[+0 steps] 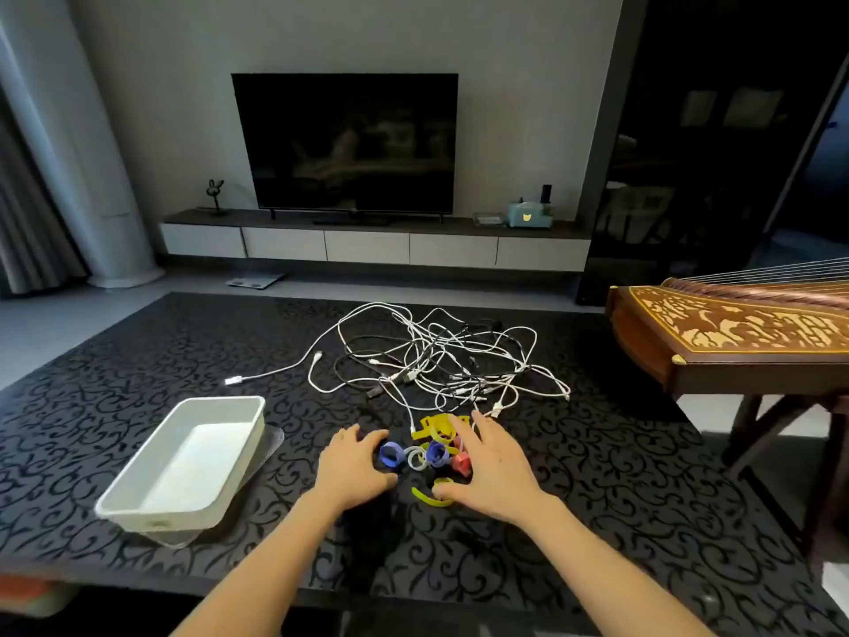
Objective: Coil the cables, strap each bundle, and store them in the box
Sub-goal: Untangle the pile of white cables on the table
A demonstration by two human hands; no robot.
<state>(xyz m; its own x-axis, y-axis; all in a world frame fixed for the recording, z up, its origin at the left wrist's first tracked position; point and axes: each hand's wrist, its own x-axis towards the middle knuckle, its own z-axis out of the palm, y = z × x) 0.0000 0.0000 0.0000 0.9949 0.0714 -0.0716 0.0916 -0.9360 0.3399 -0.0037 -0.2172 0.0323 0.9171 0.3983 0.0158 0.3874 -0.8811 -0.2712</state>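
A tangle of white and black cables lies on the black patterned table, beyond my hands. A small heap of coloured straps, yellow, blue, white and red, sits just in front of it. My left hand rests flat at the heap's left edge, fingers spread, beside a blue strap. My right hand lies over the heap's right side, its thumb on a yellow strap. Neither hand has closed around anything. An empty white box stands at the left on its clear lid.
A wooden stringed instrument on a stand juts in at the right, close to the table edge. One white cable end trails left toward the box. A television and a low cabinet stand far behind the table.
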